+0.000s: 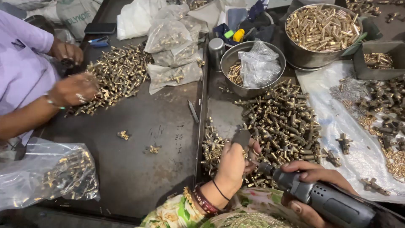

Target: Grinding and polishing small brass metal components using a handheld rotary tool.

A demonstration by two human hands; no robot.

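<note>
My left hand point(233, 162) pinches a small dark metal fitting point(242, 137) just above the near edge of the table. My right hand point(312, 185) grips a dark grey power driver point(325, 199), and its tip points left at the fitting held in my left hand. Right behind both hands lies a big heap of brass T-shaped fittings point(282, 122). A smaller brass heap point(212, 145) sits left of my left hand.
A co-worker in a lilac sleeve sorts another brass heap point(120, 74) at the left with a hand point(74, 88). Clear bags of parts point(173, 55), a steel bowl point(270, 86), a large pan of brass pieces point(322, 27) and a white sheet point(358, 156) with loose fittings surround me.
</note>
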